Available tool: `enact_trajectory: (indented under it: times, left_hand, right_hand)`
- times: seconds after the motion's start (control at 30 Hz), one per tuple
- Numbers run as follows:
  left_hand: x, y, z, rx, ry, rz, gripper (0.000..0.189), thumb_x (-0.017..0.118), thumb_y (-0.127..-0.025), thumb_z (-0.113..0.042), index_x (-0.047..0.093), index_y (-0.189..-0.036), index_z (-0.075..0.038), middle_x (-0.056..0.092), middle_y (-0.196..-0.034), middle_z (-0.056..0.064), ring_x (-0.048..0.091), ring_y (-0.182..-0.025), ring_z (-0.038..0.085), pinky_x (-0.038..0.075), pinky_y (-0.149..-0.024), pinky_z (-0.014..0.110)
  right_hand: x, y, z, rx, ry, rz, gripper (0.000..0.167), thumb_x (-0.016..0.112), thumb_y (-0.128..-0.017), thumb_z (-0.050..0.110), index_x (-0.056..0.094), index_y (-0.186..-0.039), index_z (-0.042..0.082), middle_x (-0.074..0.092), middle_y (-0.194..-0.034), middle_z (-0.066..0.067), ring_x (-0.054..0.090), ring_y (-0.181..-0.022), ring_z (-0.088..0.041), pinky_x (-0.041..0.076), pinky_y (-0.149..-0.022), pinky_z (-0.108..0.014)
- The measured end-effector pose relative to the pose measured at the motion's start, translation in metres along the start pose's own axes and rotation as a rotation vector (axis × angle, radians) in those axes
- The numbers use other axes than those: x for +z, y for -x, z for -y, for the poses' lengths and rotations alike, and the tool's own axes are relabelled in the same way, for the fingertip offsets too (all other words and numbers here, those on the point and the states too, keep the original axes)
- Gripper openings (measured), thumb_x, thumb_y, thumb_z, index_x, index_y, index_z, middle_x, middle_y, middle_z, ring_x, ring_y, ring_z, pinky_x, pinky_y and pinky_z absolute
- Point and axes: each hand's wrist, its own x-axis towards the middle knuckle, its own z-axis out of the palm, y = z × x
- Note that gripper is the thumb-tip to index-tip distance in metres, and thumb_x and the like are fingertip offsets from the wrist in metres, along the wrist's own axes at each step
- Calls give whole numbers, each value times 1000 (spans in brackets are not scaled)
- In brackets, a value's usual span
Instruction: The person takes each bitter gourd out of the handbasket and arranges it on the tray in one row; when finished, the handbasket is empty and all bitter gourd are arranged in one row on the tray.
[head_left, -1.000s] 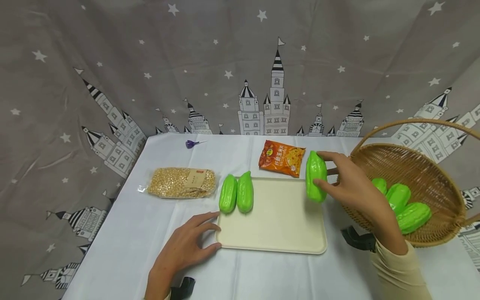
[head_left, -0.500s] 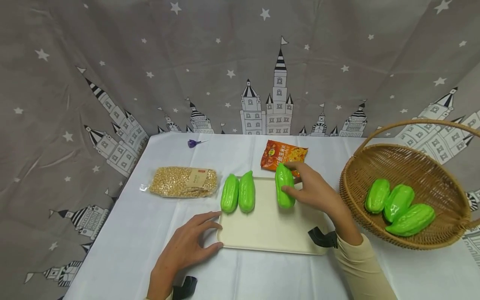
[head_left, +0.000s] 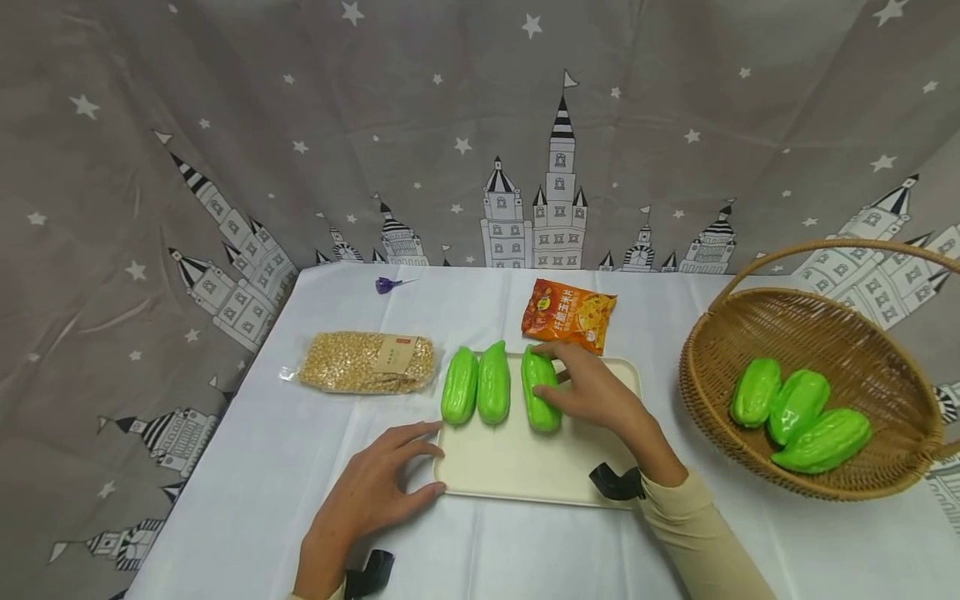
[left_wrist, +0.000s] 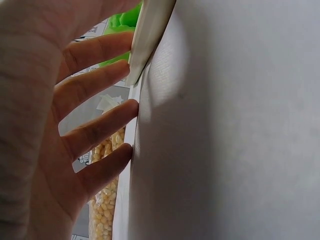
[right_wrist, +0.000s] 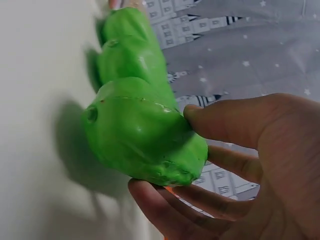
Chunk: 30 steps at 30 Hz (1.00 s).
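My right hand (head_left: 596, 392) pinches a shiny, ridged green toy gourd (head_left: 542, 410) between thumb and fingers, close over the right-middle of a cream tray (head_left: 502, 467). In the right wrist view, the held gourd (right_wrist: 142, 135) has its blunt end towards me and casts a shadow on the tray. Two similar gourds, one (head_left: 460, 387) leftmost and another (head_left: 493, 385) beside it, lie side by side at the tray's left back. My left hand (head_left: 371, 483) rests at the tray's left edge, fingers spread; in the left wrist view some fingertips are right at the rim (left_wrist: 150, 37).
A wicker basket (head_left: 701, 408) with a tall handle stands at the right, with 3 green gourds inside. Behind the tray lies an orange snack packet (head_left: 566, 315). A bag of corn kernels (head_left: 348, 362) and a small purple-headed item (head_left: 386, 285) lie at the left.
My right hand has carried the gourd left from near the basket and lowered it over the tray, beside the other two. My left hand has stayed at the tray's edge.
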Motion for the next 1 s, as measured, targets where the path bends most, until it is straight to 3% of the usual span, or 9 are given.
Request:
enact_trajectory:
  times: [0.3, 0.5, 0.7, 1.0]
  left_hand:
    - [0, 0, 0, -1, 12, -3, 40, 94, -81, -42, 78, -114, -26, 64, -150, -5, 61, -138, 21, 57, -107, 44]
    - [1, 1, 1, 10, 22, -11, 40, 94, -81, -42, 77, -114, -26, 65, -150, -5, 62, -137, 21, 57, -106, 43]
    - [2, 1, 1, 7, 26, -10, 40, 94, -81, -42, 77, -114, -27, 64, -151, -6, 61, -138, 21, 57, -106, 44]
    - [1, 1, 1, -1, 17, 0, 41, 94, -81, -43, 77, -114, -27, 64, -151, -6, 61, -138, 21, 57, -106, 43]
  right_hand:
    - [20, -9, -6, 47, 47, -33, 66, 81, -96, 20, 53, -153, 2, 64, -139, -19, 69, -115, -35, 60, -97, -50]
    - [25, -13, -8, 63, 29, -72, 69, 80, -98, 23, 51, -155, -1, 62, -145, -22, 70, -116, -35, 61, -97, -50]
    - [25, -13, -9, 103, 17, -59, 70, 79, -99, 27, 49, -157, 2, 61, -147, -21, 70, -120, -35, 61, -99, -50]
    - [24, -10, -7, 98, 7, -9, 69, 79, -100, 26, 49, -156, 0, 69, -133, -22, 74, -109, -33, 62, -95, -49]
